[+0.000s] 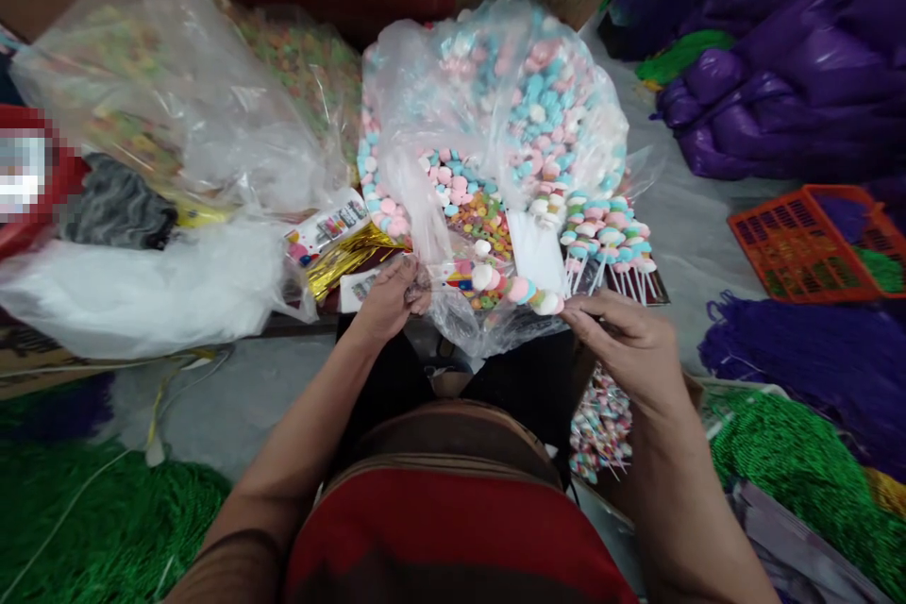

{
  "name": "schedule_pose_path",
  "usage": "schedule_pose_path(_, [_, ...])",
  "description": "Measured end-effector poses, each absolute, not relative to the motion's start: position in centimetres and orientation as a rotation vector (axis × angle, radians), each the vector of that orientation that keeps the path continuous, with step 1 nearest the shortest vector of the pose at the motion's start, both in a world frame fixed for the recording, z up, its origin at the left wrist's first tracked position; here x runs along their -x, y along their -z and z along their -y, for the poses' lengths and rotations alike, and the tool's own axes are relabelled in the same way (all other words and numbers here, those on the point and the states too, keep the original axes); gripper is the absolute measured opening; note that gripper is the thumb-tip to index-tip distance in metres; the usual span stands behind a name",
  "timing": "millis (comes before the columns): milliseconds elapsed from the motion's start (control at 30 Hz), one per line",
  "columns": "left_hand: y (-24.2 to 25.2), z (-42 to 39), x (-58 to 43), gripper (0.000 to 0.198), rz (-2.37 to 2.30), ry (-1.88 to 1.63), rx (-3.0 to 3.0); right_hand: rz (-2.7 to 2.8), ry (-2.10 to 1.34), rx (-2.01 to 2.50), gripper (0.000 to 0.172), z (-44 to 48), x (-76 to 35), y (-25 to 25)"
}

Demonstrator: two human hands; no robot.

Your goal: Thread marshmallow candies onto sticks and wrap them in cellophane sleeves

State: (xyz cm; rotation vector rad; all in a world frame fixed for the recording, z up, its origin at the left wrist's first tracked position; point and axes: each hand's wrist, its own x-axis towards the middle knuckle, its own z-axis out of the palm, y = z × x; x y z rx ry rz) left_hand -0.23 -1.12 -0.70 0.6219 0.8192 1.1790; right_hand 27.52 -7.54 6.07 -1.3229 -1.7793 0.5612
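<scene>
My right hand [623, 330] pinches the right end of a marshmallow skewer [520, 290], which lies nearly level with white, pink and blue pieces on it. To its left, my left hand [397, 294] is closed on a small clear plastic bag with colourful print [457, 276]. The bag's edges are hard to make out, and I cannot tell whether the skewer's tip is inside it. Behind the hands, loose ring-shaped candies [485, 225] lie in an open plastic bag. Finished marshmallow skewers [609, 231] are piled on the right beside white sticks [534, 245].
A big bag of marshmallows [559, 85] stands behind, with a bag of candy rings [156, 85] to its left. Gold ties [350, 260] lie by printed packets [332, 222]. More skewers [600, 425] fill a box at lower right. An orange basket [799, 241] stands right.
</scene>
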Motion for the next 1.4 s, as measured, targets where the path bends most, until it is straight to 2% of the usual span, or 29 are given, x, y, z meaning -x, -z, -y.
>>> schedule_pose_path(267, [0.8, 0.6, 1.3, 0.058, -0.844, -1.042, -0.839, 1.889, -0.65, 1.264, 0.009, 7.1, -28.9, -5.8])
schedule_pose_path(733, [1.5, 0.8, 1.4, 0.062, -0.918, -1.015, -0.961, 1.917, -0.474, 1.426, 0.024, 8.0, -29.4, -3.3])
schedule_pose_path(933, [1.8, 0.9, 1.9, 0.059, -0.992, -0.965, -1.301, 2.022, -0.41, 1.338, 0.018, 8.0, -29.3, -2.8])
schedule_pose_path(1167, [-0.5, 1.4, 2.0, 0.057, -1.024, -0.847, -1.759, 1.881, -0.57, 1.309, 0.013, 8.0, -27.5, -1.4])
schedule_pose_path(1300, [-1.4, 1.9, 1.9, 0.037, -0.913, -0.885, -1.533, 1.797, -0.653, 1.242, 0.012, 8.0, -26.7, -0.1])
schedule_pose_path(1400, [-2.1, 2.4, 1.5, 0.054, -0.708, -0.984, -1.189, 1.679, -0.714, 1.262, 0.01, 8.2, -26.1, 0.6])
